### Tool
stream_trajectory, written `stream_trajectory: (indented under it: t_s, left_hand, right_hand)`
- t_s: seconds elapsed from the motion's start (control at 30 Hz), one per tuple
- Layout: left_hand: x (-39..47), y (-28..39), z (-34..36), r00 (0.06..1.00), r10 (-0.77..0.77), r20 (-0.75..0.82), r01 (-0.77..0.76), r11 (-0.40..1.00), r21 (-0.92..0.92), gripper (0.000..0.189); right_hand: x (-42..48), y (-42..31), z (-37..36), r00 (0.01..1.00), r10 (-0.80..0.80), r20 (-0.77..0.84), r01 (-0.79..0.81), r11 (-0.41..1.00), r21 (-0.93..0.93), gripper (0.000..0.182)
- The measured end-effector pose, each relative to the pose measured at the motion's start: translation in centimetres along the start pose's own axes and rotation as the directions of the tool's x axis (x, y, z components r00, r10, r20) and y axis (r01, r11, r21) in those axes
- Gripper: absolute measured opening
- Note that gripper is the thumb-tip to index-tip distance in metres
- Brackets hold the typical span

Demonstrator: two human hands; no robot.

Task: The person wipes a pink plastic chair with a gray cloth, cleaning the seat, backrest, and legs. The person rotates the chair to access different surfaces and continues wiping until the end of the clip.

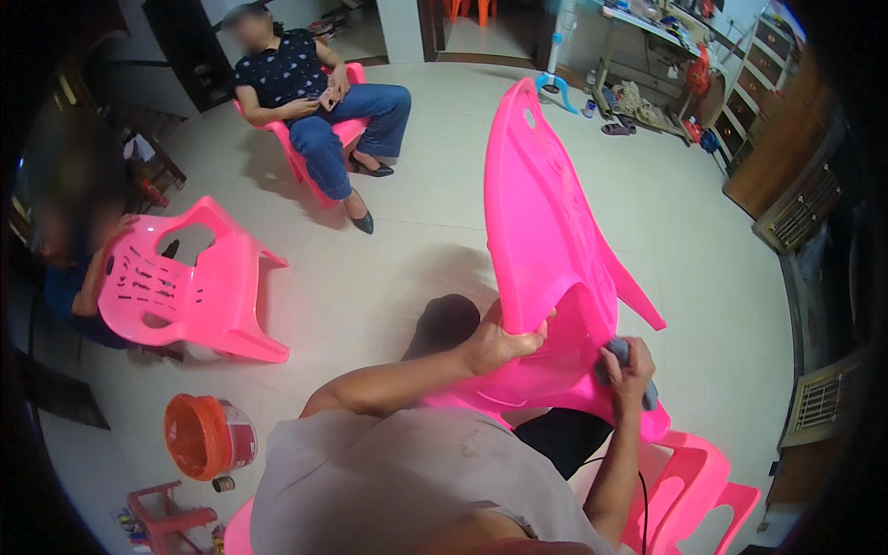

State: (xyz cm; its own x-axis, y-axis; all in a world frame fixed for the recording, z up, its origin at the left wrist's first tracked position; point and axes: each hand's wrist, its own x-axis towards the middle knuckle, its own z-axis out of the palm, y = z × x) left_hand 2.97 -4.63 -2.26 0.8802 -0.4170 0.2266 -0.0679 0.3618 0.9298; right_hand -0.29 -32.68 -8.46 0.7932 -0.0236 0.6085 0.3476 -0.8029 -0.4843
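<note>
A pink plastic armchair (538, 229) is tipped on its side across my lap, one leg sticking out to the right. My left hand (505, 338) grips its edge near the middle, thumb on the near side. In my right hand (630, 368) is a bunched grey cloth (617, 350), pressed against the pink plastic near a chair leg. Part of the cloth hides behind my fingers. The chair's lower part is partly covered by my shirt and forearm.
Beside my right arm stand more pink chairs (683, 485). At left are an orange-lined bucket (198, 437), a small red stool (166, 517) and a pink chair (215, 277) held by another person. Someone sits in a pink chair (298, 156) ahead. A cluttered table (649, 28) stands far right.
</note>
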Motion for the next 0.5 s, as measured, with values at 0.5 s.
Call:
stream_trajectory:
  t_s: [0.5]
  left_hand:
    - [0.4, 0.3, 0.4, 0.999, 0.02, 0.029, -0.022, 0.996, 0.088, 0.029]
  right_hand:
    - [-9.9, 9.4, -4.9, 0.919, 0.38, -0.1, -0.391, 0.911, -0.131, 0.026]
